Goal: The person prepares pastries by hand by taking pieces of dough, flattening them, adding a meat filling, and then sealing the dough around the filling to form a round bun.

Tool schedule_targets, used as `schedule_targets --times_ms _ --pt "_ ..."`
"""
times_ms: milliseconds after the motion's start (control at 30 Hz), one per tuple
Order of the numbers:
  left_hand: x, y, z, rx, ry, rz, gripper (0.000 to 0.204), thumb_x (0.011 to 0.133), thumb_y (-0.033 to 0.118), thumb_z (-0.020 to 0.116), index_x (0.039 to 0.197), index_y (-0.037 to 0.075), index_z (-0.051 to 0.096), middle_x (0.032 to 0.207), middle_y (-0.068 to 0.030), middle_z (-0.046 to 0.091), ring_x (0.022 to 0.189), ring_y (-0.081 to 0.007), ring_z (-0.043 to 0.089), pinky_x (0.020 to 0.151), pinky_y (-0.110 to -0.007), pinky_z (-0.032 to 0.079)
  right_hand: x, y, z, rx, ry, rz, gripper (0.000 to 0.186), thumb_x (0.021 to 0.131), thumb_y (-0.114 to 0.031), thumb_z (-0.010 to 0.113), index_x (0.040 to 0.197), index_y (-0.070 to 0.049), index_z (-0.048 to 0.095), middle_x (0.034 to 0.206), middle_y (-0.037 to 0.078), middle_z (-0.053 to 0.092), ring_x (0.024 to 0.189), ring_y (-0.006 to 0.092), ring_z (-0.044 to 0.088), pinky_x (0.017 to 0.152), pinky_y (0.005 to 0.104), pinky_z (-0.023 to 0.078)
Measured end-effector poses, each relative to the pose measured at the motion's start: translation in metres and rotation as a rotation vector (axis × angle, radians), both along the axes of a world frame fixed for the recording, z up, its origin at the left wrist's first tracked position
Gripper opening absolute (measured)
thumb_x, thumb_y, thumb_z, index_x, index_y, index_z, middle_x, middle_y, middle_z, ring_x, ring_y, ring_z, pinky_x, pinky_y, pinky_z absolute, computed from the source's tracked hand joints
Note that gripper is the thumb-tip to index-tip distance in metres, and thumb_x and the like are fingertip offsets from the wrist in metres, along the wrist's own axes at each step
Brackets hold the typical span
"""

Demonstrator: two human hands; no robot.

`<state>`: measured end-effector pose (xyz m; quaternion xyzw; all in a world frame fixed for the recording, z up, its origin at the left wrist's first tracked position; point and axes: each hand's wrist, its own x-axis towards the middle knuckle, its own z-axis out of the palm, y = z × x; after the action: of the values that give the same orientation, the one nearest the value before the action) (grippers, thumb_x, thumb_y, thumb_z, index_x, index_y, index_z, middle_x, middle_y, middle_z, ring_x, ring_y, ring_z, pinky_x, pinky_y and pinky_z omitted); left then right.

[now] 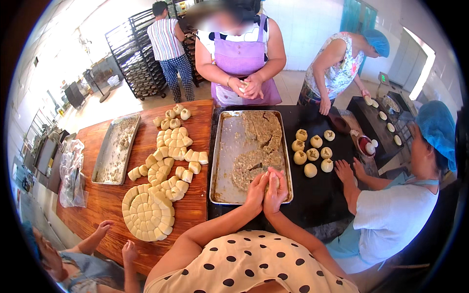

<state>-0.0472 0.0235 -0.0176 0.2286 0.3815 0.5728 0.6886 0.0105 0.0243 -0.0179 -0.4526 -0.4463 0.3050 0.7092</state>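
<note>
From here I see the fingers of both hands, left hand (pixel 255 192) and right hand (pixel 276 191), drawn together and cupped around a small pale piece of dough (pixel 273 183). It sits right between the palms, so neither hand is nearer; the fingers hide too much of it for me to tell a long axis. What counts most, I'd judge, is where the filling (pixel 259 129) lies: just past the fingertips, straight ahead and a little left, nearer the left hand. Its mass runs away from the person along the right side of the tray (pixel 222 161), whose near right corner is under the hands. Farther out, to the right and ahead, the buns (pixel 312 155) stand on the dark surface (pixel 337 200), nearer the right hand. Well left, cut dough pieces (pixel 148 212) lie on the wooden surface (pixel 110 215).
</note>
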Motion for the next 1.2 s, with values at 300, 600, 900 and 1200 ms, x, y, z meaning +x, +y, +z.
schedule_targets --times_ms 300,600,900,1200 --pt "-0.010 0.012 0.023 -0.020 -0.106 -0.085 0.048 0.100 0.049 0.048 0.126 0.009 0.055 0.119 -0.0070 0.061 0.110 -0.0186 0.058 0.095 -0.037 0.048 0.013 0.012 0.017 -0.154 0.325 0.189 0.029 0.103 -0.023 0.049 0.109 -0.001 0.067 0.108 0.007 0.068 0.103 0.0150 0.060 0.102 0.0334 0.041" --pt "-0.011 0.009 0.004 -0.127 -0.242 0.048 0.031 0.098 0.035 0.060 0.116 0.010 0.059 0.107 -0.0040 0.063 0.102 -0.0166 0.060 0.089 -0.033 0.051 -0.007 0.011 -0.002 -0.048 0.109 0.124 0.028 0.102 -0.014 0.045 0.111 0.002 0.065 0.108 0.010 0.068 0.101 0.0184 0.061 0.117 0.0414 0.025" --pt "-0.010 0.014 0.005 0.056 0.041 0.043 0.025 0.099 0.026 0.058 0.117 0.009 0.059 0.110 -0.0026 0.062 0.103 -0.0147 0.059 0.088 -0.032 0.050 -0.001 0.010 0.008 0.069 -0.101 0.028 0.027 0.102 -0.012 0.044 0.109 0.000 0.066 0.110 0.011 0.067 0.105 0.0225 0.062 0.118 0.0466 0.022" --pt "-0.033 0.015 0.045 0.011 -0.178 -0.130 0.055 0.100 0.056 0.043 0.121 0.007 0.057 0.107 -0.0066 0.064 0.098 -0.0185 0.063 0.086 -0.035 0.053 0.016 0.019 0.040 -0.243 0.403 0.365 0.050 0.104 -0.038 0.036 0.121 0.002 0.062 0.120 0.014 0.064 0.111 0.0176 0.058 0.108 0.0350 0.037"
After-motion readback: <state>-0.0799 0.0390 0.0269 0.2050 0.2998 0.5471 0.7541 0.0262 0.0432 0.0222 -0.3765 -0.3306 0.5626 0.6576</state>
